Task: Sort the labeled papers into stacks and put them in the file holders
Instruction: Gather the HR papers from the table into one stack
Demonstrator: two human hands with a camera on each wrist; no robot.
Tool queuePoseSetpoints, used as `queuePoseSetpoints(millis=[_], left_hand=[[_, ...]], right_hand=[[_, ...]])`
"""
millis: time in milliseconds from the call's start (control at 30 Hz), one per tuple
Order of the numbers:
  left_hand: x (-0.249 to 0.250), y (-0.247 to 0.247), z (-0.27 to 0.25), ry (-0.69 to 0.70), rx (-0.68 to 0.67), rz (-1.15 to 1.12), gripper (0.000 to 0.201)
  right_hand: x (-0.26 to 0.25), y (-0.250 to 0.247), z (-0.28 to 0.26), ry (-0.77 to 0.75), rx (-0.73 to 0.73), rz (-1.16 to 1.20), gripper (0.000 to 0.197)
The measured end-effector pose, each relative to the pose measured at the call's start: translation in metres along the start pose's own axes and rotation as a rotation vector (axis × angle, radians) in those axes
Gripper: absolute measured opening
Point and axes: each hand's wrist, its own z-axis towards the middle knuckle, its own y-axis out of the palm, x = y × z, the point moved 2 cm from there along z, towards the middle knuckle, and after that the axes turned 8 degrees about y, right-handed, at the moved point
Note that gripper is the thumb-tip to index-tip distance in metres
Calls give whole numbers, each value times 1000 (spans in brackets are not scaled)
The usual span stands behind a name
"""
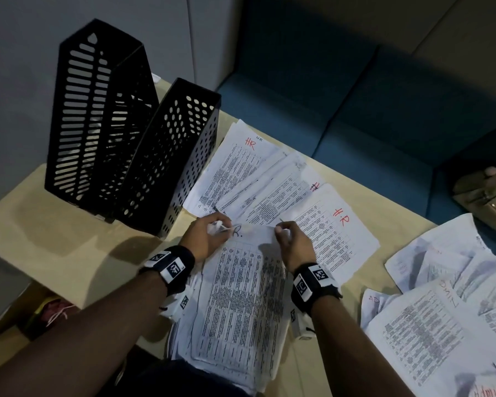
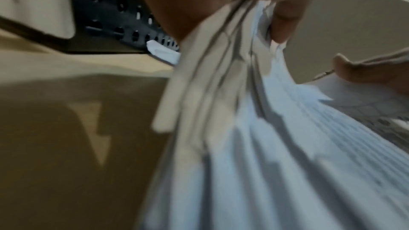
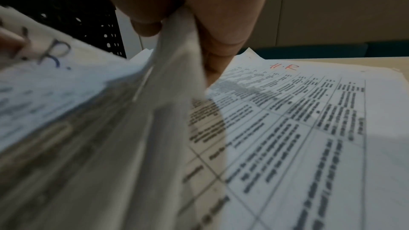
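Note:
A thick stack of printed papers (image 1: 235,305), its top sheet marked "H.R." in blue, lies near the table's front edge. My left hand (image 1: 209,236) pinches the stack's far left corner (image 2: 239,45). At the far right corner (image 3: 177,55), my right hand (image 1: 291,242) pinches the same stack. Both corners are lifted off the table. Beyond the hands lie loose sheets marked "HR" in red (image 1: 269,179), fanned out on the beige table (image 1: 55,230); one of them (image 3: 298,120) sits just under my right hand. Two black perforated file holders (image 1: 132,144) stand upright at the back left.
A messy pile of sheets marked "ADMIN" (image 1: 453,310) covers the table's right side. A blue sofa (image 1: 355,104) runs behind the table, with a brown bag (image 1: 487,199) on it. Bare tabletop lies in front of the holders on the left.

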Motion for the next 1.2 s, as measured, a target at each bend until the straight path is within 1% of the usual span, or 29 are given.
queuePoseSetpoints(millis=[67,133,167,267,367,433,467,500,533,600,633,667,733,800,867,933,967,1033,1067,1100,1133,1167,1200], left_hand=[[-4,-6,-6,13,60,-89,19],[-10,-12,-10,37,121,-98,18],[-12,-14,-10,46,139,-89,19],[-9,-16,-10,44,192,-85,27],[-3,-18,-9,56,232,-144,25],[-2,-18,-8,59,233,-218,17],[1,-18,-8,77,217,-245,16],[2,-17,-8,112,196,-254,17],[4,-16,-9,134,178,-242,19],[5,-13,-7,137,150,-203,16],[4,-13,-6,126,134,-186,20],[3,-13,-6,112,121,-167,28],[0,-14,-4,96,104,-163,35],[0,-15,-5,92,102,-147,33],[5,-14,-8,83,105,-145,29],[9,-11,-12,94,109,-166,31],[8,-9,-15,74,109,-161,39],[-3,-7,-25,-6,51,-136,57],[-10,-5,-30,-50,-2,-120,62],[-14,-3,-36,-83,-34,-95,62],[-18,-1,-43,-118,-41,-56,58],[-19,-1,-49,-159,-18,-45,51],[-19,0,-54,-195,21,-70,43]], right_hand=[[4,0,-2,-34,83,62,34],[6,2,-4,-29,144,136,44],[6,3,-5,-3,153,188,48],[5,4,-7,129,158,273,52],[6,4,-14,234,150,325,56],[5,9,-20,238,116,367,72],[3,9,-23,228,95,394,81],[4,13,-23,214,79,407,86],[3,15,-23,207,73,403,84],[3,18,-19,207,69,402,70],[4,17,-18,176,88,403,65],[3,15,-17,135,120,379,62],[-2,7,-17,3,176,253,50],[-7,2,-19,-87,164,122,37],[-6,3,-19,-117,153,60,28],[-4,6,-16,-90,144,48,29],[-1,8,-15,-62,121,43,31],[9,12,-12,-14,56,57,33],[14,12,-12,-4,31,49,34],[19,9,-10,-12,40,7,38],[26,5,-10,-22,87,-48,43],[32,0,-10,-6,167,-105,45],[40,-8,-10,46,257,-158,45]])
